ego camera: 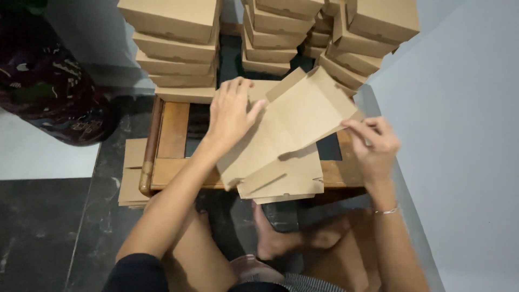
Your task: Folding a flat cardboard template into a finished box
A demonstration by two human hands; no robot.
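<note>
A flat brown cardboard box blank (303, 116) lies tilted over a low wooden table (174, 130). My left hand (230, 113) presses flat on the blank's left part, fingers spread. My right hand (373, 143) pinches the blank's right edge between thumb and fingers. A second flat blank (284, 181) lies beneath it at the table's front edge. A thin bracelet (385, 211) circles my right wrist.
Stacks of folded brown boxes (175, 48) rise behind the table, with more stacks (351, 38) to the right. Flat blanks (132, 181) lie on the dark floor at the left. A pale wall (459, 135) is close on the right. Patterned dark fabric (43, 81) sits at far left. My bare foot (275, 238) rests under the table.
</note>
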